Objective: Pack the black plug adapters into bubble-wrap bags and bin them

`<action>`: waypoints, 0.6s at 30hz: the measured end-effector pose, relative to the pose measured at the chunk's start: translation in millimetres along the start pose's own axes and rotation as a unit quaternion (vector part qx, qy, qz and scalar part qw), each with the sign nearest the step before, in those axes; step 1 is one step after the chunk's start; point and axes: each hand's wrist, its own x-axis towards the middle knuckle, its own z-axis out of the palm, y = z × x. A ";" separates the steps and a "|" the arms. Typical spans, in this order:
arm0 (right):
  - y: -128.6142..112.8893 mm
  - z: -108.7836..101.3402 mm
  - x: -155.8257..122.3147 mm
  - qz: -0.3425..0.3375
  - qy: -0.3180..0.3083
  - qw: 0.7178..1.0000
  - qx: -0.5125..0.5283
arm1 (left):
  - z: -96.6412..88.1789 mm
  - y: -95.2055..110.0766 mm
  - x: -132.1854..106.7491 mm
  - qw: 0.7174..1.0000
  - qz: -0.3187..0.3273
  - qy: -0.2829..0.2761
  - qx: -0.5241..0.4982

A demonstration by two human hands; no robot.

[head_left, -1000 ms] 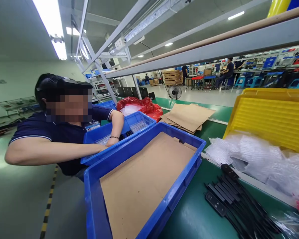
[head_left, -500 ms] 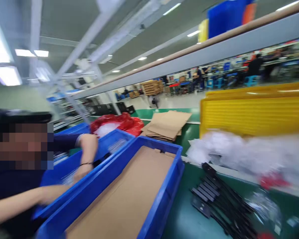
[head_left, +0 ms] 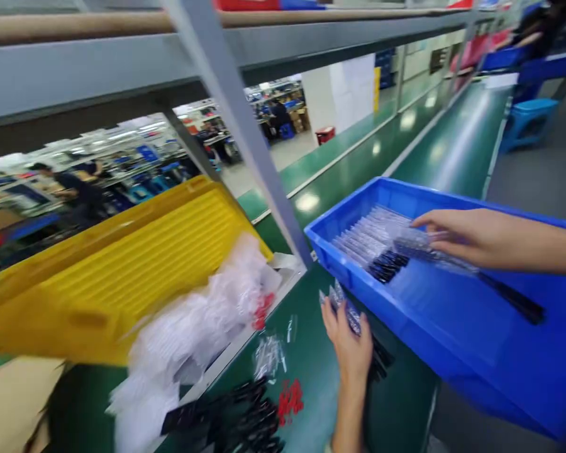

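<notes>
My right hand (head_left: 457, 236) reaches into a blue bin (head_left: 453, 340) and is closed on a long black strip in a clear bag (head_left: 481, 277). More bagged strips (head_left: 368, 242) lie in a row in the bin's far corner. My left hand (head_left: 351, 343) rests on the green table (head_left: 311, 377) just in front of the bin. Its fingers are closed on a small clear packet (head_left: 344, 305) with something dark under it.
A yellow crate (head_left: 136, 264) stands tilted at the left with white bubble-wrap bags (head_left: 198, 327) in front. Loose black strips (head_left: 236, 421) and red bits (head_left: 290, 399) lie near me. A grey rack post (head_left: 245, 138) rises behind the bin. People work at far benches.
The view has swung right, away from the co-worker and the cardboard-lined bin. Both my hands have come into view, the right in a different blue bin.
</notes>
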 end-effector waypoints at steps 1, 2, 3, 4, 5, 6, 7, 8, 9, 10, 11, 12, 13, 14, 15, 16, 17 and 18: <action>11.8 -10.6 -5.0 0.009 -0.078 0.997 -0.007 | -1.6 -0.4 1.7 1.000 0.012 0.016 -0.001; 20.8 -17.0 -8.9 0.019 -0.155 0.988 -0.006 | -5.5 0.7 4.1 0.999 0.025 0.030 0.000; 27.3 -19.9 -11.9 0.033 -0.217 0.976 0.001 | -12.1 3.7 7.9 0.998 0.040 0.045 0.003; 31.4 -20.2 -14.1 0.054 -0.256 0.965 0.010 | -21.2 8.6 14.1 0.997 0.057 0.057 0.009; 33.6 -19.0 -15.7 0.079 -0.276 0.958 0.020 | -32.2 15.5 23.3 0.995 0.076 0.065 0.020; 34.5 -17.2 -16.8 0.100 -0.299 0.948 0.033 | -44.3 24.3 35.8 0.991 0.096 0.084 0.036; 34.5 -15.5 -17.5 0.118 -0.323 0.938 0.047 | -56.4 34.6 51.8 0.985 0.131 0.091 0.062; 34.2 -14.1 -17.8 0.132 -0.346 0.927 0.059 | -67.2 45.9 70.9 0.975 0.177 0.098 0.087; 33.8 -12.8 -17.8 0.144 -0.366 0.917 0.070 | -75.8 57.5 92.5 0.963 0.228 0.092 0.111; 33.6 -11.5 -17.6 0.152 -0.383 0.908 0.078 | -81.3 68.8 115.5 0.947 0.282 0.068 0.140; 33.5 -10.0 -17.3 0.158 -0.395 0.901 0.086 | -83.1 79.2 139.1 0.925 0.336 0.021 0.178; 33.4 -7.9 -17.0 0.163 -0.407 0.894 0.093 | -81.2 88.2 162.0 0.894 0.385 -0.042 0.227; 33.2 -5.4 -16.9 0.170 -0.418 0.887 0.102 | -75.8 95.8 183.3 0.852 0.429 -0.114 0.278; 32.8 -2.3 -17.1 0.177 -0.430 0.879 0.110 | -67.5 101.9 202.2 0.800 0.465 -0.189 0.328; 32.3 1.0 -17.8 0.181 -0.442 0.871 0.117 | -57.3 106.7 218.2 0.747 0.484 -0.258 0.376; 31.6 4.5 -19.1 0.183 -0.454 0.863 0.122 | -45.9 110.2 231.0 0.692 0.496 -0.320 0.415; 30.8 8.0 -20.9 0.182 -0.464 0.857 0.127 | -34.3 112.7 240.6 0.641 0.503 -0.369 0.447; 30.1 11.4 -23.4 0.180 -0.473 0.852 0.132 | -23.3 114.4 247.4 0.597 0.506 -0.408 0.471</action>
